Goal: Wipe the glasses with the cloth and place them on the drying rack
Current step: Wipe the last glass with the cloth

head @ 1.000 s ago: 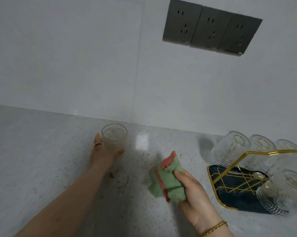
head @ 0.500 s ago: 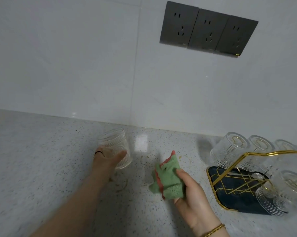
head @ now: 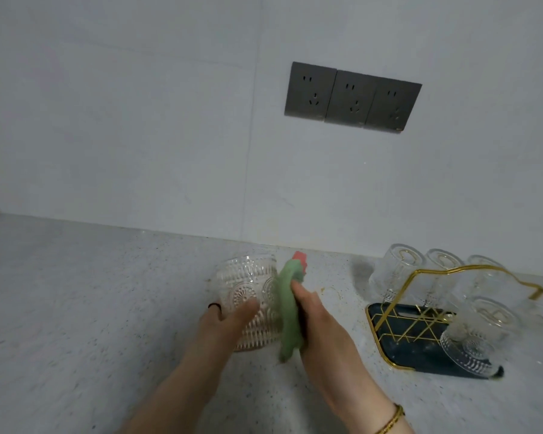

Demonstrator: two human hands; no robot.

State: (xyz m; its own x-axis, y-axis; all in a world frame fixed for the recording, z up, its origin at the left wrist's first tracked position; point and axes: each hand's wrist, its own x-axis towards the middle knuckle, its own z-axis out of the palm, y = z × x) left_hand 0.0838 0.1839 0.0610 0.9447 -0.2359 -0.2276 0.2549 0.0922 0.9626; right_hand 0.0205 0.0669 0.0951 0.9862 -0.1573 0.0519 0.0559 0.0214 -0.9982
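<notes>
My left hand [head: 224, 322] grips a clear embossed glass [head: 248, 286], lifted off the counter and tilted, thumb across its front. My right hand [head: 318, 321] holds a green cloth with a red corner [head: 289, 311] and presses it against the glass's right side. To the right stands the drying rack [head: 420, 339], a dark tray with a gold wire frame, carrying several upturned clear glasses [head: 395, 270].
A speckled grey counter [head: 91, 308] meets a pale tiled wall. Three dark power sockets [head: 353, 97] sit on the wall above. Brownish ring stains mark the counter between my hands and the rack.
My left hand has lifted the glass off the counter and brought it right and nearer. The right hand has brought the cloth up against the glass's side.
</notes>
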